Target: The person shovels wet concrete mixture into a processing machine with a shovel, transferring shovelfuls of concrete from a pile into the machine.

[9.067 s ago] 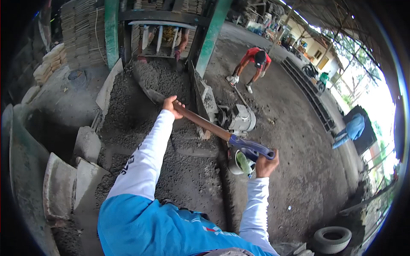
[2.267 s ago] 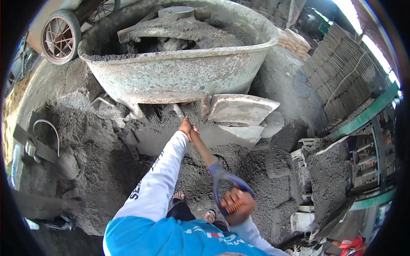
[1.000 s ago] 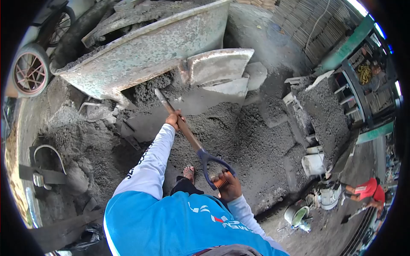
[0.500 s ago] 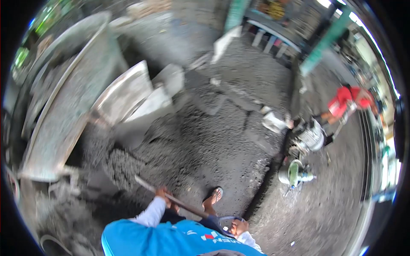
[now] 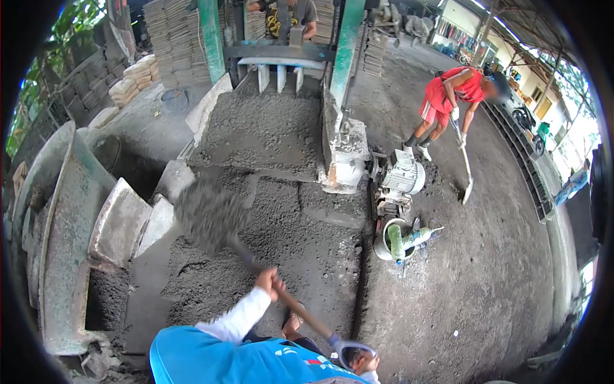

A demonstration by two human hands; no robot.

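A shovel (image 5: 313, 318) slants up and leftward from my body, its blade hidden under a heaped load of dark grey wet mix (image 5: 210, 214) that is blurred by motion. My left hand (image 5: 270, 283) is wrapped round the shaft below the load. At the D-shaped grip near the bottom of the view, my right hand (image 5: 363, 362) is closed on the handle. The load hangs over the mix-covered floor (image 5: 300, 249), in front of a hopper bed (image 5: 262, 131) filled with similar mix.
A large curved metal drum (image 5: 80, 237) stands at left. To the right are an electric motor (image 5: 403, 176) and a bucket (image 5: 384, 240) holding a green tool. A co-worker in red (image 5: 454, 96) holds another shovel. Someone stands behind the green-framed press (image 5: 345, 51).
The shovel's load has risen and swung forward from low beside the drum. My view has turned toward the hopper bed. Both hands keep their hold.
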